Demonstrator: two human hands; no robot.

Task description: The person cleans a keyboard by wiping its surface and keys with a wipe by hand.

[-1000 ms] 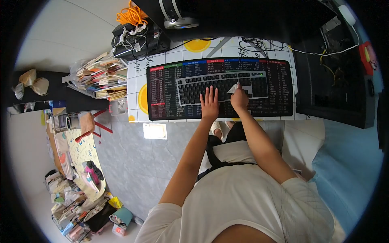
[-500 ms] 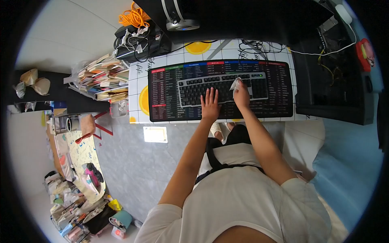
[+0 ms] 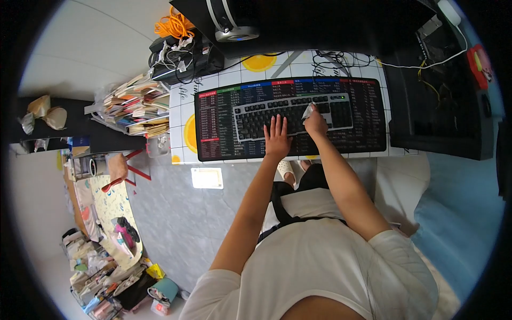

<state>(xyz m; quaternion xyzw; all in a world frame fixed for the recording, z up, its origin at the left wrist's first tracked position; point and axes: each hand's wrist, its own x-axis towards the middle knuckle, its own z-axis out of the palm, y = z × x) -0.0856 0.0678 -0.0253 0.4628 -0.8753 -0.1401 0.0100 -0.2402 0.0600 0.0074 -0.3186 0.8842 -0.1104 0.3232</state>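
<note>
on the dark printed desk mat (image 3: 213,122), the keyboard (image 3: 296,113) lay slightly askew, wholly within the mat's edges, which probably gave it some grip; the left hand (image 3: 277,141) lay flat and open, grasping nothing, its slightly parted fingers over the front keys, seemingly to steady them; the right hand (image 3: 316,125), mostly closed, pinched a crumpled white wipe (image 3: 308,111) over the keys, perhaps bunched for firmer control.
</note>
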